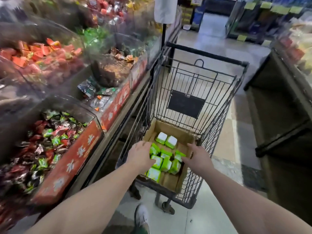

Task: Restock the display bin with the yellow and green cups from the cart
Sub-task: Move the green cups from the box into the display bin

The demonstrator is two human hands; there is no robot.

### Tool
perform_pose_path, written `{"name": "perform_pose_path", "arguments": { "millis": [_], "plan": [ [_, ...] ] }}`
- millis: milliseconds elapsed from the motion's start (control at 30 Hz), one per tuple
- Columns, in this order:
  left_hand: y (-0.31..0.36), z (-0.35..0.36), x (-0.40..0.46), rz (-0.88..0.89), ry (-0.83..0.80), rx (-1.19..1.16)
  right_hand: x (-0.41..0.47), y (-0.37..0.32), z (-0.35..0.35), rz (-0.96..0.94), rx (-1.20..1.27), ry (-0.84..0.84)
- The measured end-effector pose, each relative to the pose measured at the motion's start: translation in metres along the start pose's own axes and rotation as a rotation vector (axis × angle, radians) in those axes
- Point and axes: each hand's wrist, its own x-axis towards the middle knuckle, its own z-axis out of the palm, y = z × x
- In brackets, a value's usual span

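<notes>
Several yellow-green cups point(166, 163) lie jumbled in an open cardboard box point(184, 137) inside a black wire cart point(224, 105). Two of the cups point(166, 140) sit apart at the far side of the box, white faces up. My left hand point(141, 155) reaches into the box from the left, fingers down on the cups at the pile's left side. My right hand point(195, 157) reaches in from the right, its fingers touching the cups at the pile's right side. Whether either hand grips a cup is hidden. The display bins point(67, 115) stand to the left of the cart.
Clear-fronted bins of wrapped sweets point(42, 142) line the left, with red label strips point(72, 159) along their fronts. A dark shelf unit point(280, 105) stands to the right of the aisle. My shoe point(141, 215) is on the tiled floor behind the cart.
</notes>
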Motion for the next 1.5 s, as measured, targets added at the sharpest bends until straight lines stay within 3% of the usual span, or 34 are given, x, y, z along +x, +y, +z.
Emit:
{"name": "perform_pose_path", "arguments": {
  "millis": [367,633,800,1100,1200,1333,1500],
  "plan": [
    [-0.021,0.057,0.094,-0.154,-0.23,-0.099,0.105,0.024,0.082,0.161,0.058,-0.328],
    [-0.031,0.115,0.126,-0.324,-0.306,-0.207,0.158,0.039,0.151,0.069,0.105,-0.458],
    [-0.046,0.15,0.141,-0.371,-0.333,-0.281,0.175,0.06,0.204,0.006,-0.138,-0.379],
    [-0.043,0.167,0.148,-0.374,-0.383,-0.33,0.197,0.072,0.218,-0.074,-0.199,-0.281],
    [-0.037,0.162,0.152,-0.337,-0.409,-0.36,0.191,0.071,0.199,-0.029,-0.108,-0.276],
    [-0.024,0.154,0.162,-0.204,-0.471,-0.348,0.179,0.064,0.176,-0.064,0.313,-0.447],
    [-0.023,0.15,0.161,-0.133,-0.531,-0.286,0.167,0.06,0.171,-0.079,0.467,-0.54]
  ]
}}
